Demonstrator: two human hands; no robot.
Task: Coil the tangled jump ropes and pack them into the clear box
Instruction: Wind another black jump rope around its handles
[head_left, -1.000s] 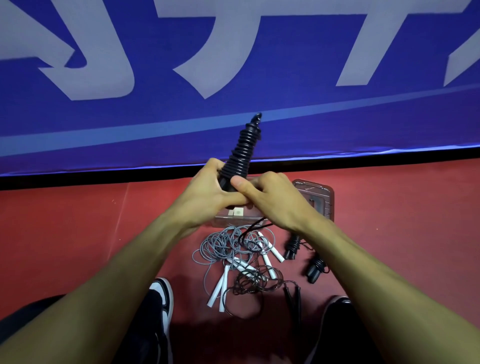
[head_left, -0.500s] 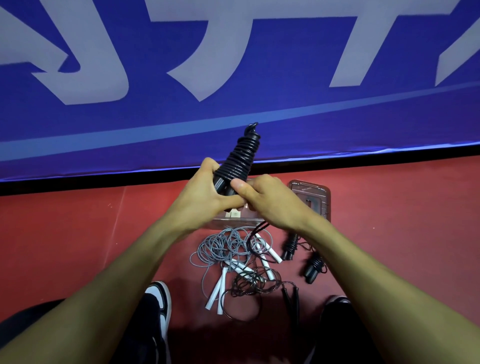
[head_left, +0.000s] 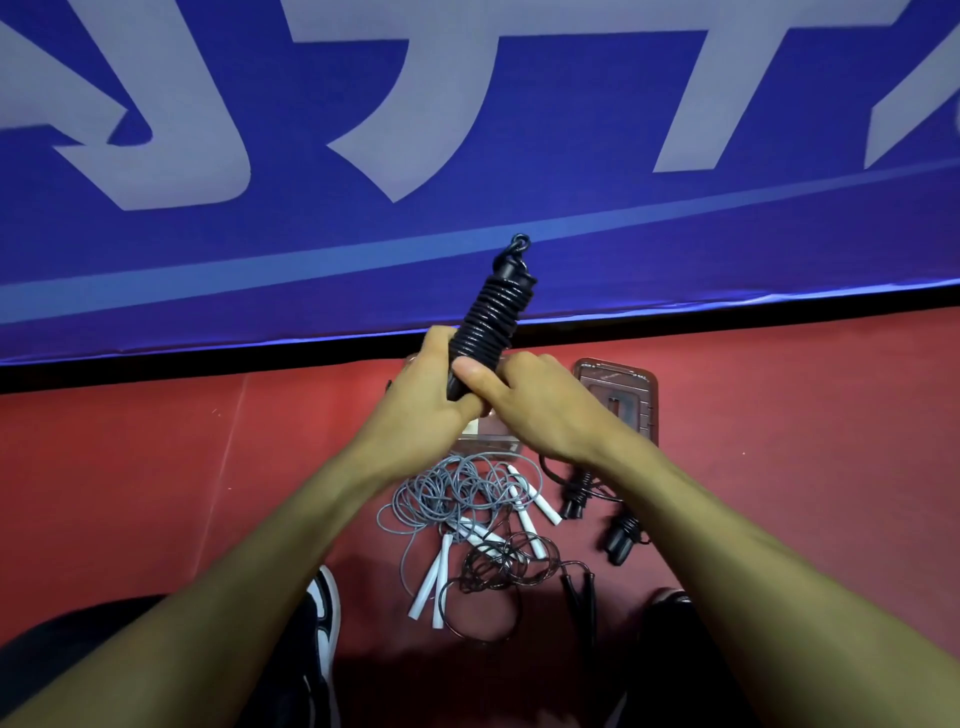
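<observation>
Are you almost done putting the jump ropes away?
Not yet. One black rope wound around its handles is in both hands, left hand and right hand. Two small black bundles look coiled already. The tangled grey rope with white handles and thin black rope still wait beside the clear box.

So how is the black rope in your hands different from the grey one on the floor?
The black rope is wound tightly around its handles, while the grey rope lies in loose, tangled loops. The black rope is held up by the left hand and right hand; the grey rope rests on the red floor with white handles. Both are jump ropes.
</observation>
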